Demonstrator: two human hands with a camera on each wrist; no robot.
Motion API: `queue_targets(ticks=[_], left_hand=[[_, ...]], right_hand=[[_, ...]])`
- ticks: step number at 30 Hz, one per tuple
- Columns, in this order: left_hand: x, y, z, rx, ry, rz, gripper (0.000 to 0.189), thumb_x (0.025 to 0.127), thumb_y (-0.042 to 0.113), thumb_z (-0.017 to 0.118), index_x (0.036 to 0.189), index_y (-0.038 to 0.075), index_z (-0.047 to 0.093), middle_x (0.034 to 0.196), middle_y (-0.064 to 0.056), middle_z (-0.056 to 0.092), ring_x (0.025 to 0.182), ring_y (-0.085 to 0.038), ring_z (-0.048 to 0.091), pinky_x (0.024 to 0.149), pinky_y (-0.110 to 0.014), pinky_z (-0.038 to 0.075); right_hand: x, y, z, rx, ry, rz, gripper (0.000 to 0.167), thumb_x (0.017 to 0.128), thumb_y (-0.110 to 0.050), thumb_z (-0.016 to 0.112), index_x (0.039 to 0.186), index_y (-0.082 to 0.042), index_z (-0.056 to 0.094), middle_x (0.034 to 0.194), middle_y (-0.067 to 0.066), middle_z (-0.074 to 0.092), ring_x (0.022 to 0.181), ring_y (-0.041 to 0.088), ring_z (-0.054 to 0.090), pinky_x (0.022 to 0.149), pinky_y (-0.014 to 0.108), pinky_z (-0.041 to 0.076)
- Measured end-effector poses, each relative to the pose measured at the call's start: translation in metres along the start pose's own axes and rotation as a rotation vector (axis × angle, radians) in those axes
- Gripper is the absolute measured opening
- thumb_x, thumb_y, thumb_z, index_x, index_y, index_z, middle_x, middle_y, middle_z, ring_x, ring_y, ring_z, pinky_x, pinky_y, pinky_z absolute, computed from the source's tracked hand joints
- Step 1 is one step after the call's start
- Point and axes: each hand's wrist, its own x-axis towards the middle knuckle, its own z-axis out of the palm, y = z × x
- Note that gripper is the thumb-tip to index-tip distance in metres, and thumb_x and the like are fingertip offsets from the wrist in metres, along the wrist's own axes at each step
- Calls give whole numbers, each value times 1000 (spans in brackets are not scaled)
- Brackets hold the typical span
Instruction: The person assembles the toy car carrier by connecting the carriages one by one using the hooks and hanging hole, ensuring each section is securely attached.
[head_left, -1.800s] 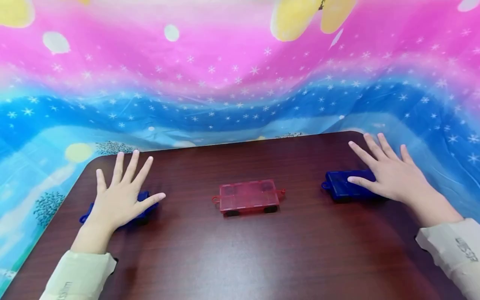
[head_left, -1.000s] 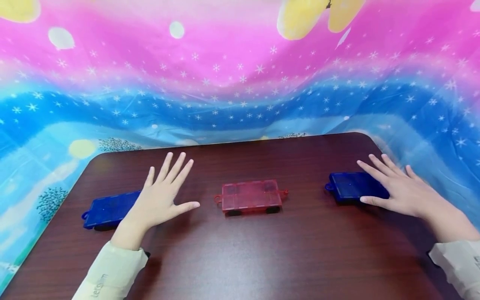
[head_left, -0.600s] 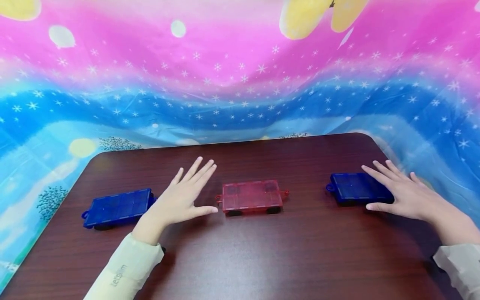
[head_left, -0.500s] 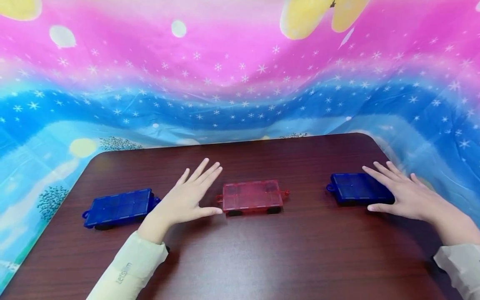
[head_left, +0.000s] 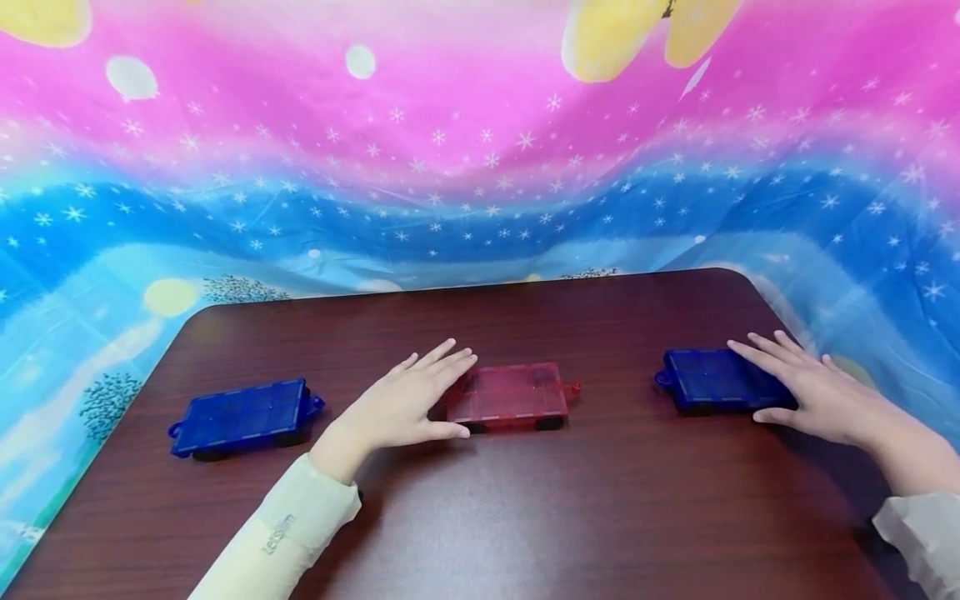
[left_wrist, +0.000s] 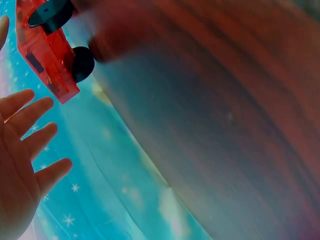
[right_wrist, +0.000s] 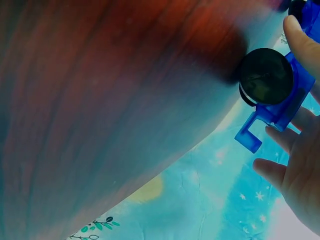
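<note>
A flat, see-through red toy wagon with black wheels stands mid-table, a hook at its right end. My left hand is at its left end with fingers spread, covering that end in the head view. In the left wrist view, a gap shows between this hand and the red wagon. At the right, a blue toy wagon has my right hand over its right end, thumb toward the near side. The right wrist view shows that thumb overlapping the blue wagon, the other fingers loosely extended behind it.
Another blue toy wagon stands at the left, hook facing right, close to my left forearm. All three wagons are spaced in a row on the dark wooden table. A pink and blue printed cloth hangs behind the table and along its sides.
My left hand has moved right, from over the left blue wagon to the red wagon's left end. My right hand has lowered slightly and shifted a little right at its blue wagon.
</note>
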Motion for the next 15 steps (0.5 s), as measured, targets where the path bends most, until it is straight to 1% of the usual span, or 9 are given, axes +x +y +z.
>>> queue_targets(ticks=[2,4,6,8,11,15], left_hand=[[2,1,0,-2,-10,7,90,86,60,68,156,15,33,161,-2,35,154,-24,20,118,-59,29],[3,1,1,-15,-21,6,89,86,58,69,155,14,35,160,-3,38,153,-25,25,118,-56,32],[5,1,1,-25,-32,2,89,85,57,71,155,14,37,158,-4,41,151,-26,30,117,-52,35],[6,1,1,-33,-41,-6,89,84,57,72,154,14,38,157,-6,43,149,-26,34,117,-48,37],[8,1,0,-38,-59,-18,89,84,56,74,154,14,39,155,-6,45,146,-25,39,116,-44,39],[11,3,-1,-50,-72,-29,87,84,53,74,153,12,40,154,-7,47,142,-24,44,115,-43,41]], right_hand=[[1,1,0,-14,22,-25,99,78,-20,83,158,-27,26,161,22,26,155,36,-2,95,89,11],[2,2,1,-23,52,-60,99,76,-17,85,158,-24,29,155,25,34,153,43,7,94,87,19],[3,3,2,-32,80,-94,101,72,-14,86,157,-21,31,148,27,40,148,50,18,95,83,26],[4,4,2,-43,101,-119,104,69,-13,88,156,-19,32,141,27,45,140,55,30,94,77,32],[5,5,3,-67,110,-132,106,66,-13,90,156,-17,34,136,26,48,128,53,40,91,68,38],[6,3,2,-86,113,-136,104,65,-16,91,154,-15,37,132,25,50,121,48,44,86,59,42]])
